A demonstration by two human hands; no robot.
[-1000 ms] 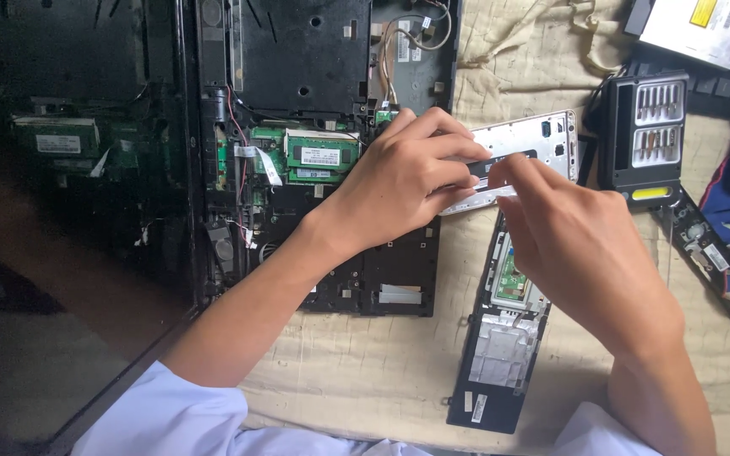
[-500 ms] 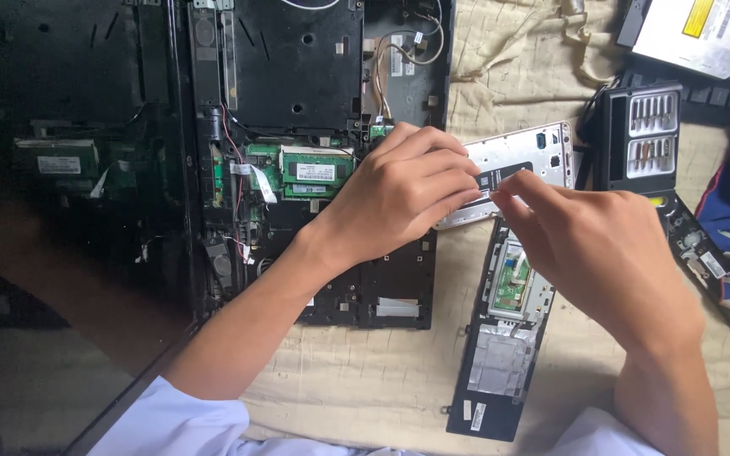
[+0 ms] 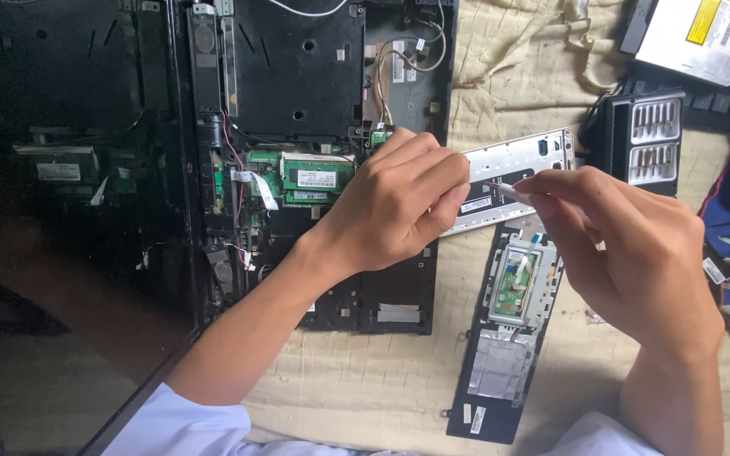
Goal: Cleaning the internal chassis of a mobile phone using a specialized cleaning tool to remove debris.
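Left hand [image 3: 394,207] is curled over the near end of a thin silver metal plate [image 3: 517,165], fingers closed on its edge; the plate lies across the cloth [image 3: 382,380] between the open laptop base [image 3: 323,152] and the black bit case [image 3: 640,139]. Right hand [image 3: 635,253] is pinched shut on a slim white tool [image 3: 504,192], tip touching the plate near the left fingers.

Judgement: the plate looks light, stiff but bendable if levered, with sharp stamped edges; best held by the long edges, not the punched middle. The tool is thin and likely slippery, so it wants a firm fingertip pinch. A black panel with a green circuit board [image 3: 517,287] lies just below the plate.
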